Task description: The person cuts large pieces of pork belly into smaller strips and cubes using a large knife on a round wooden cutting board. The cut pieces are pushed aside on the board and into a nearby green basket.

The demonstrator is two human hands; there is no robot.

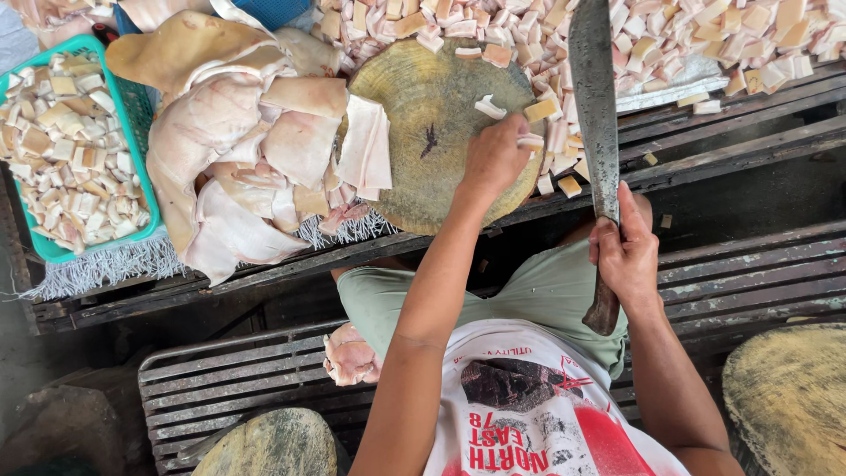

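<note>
The left hand point(493, 159) pinches a meat strip point(530, 141) at the round board's point(423, 132) three o'clock edge; the right hand point(627, 251) grips the big knife point(595, 106) tightly, blade pointing to twelve o'clock, away from the body.

Tip of the long dark steel cleaver blade point(592, 97) cut off by top edge | fingertips of left hand point(495, 159) hidden behind its back | heap of pale diced pork-skin pieces point(670, 35) cropped at top | second round wooden chopping block point(789, 397) cut by right edge | green plastic basket point(132, 115) cropped at left
</note>
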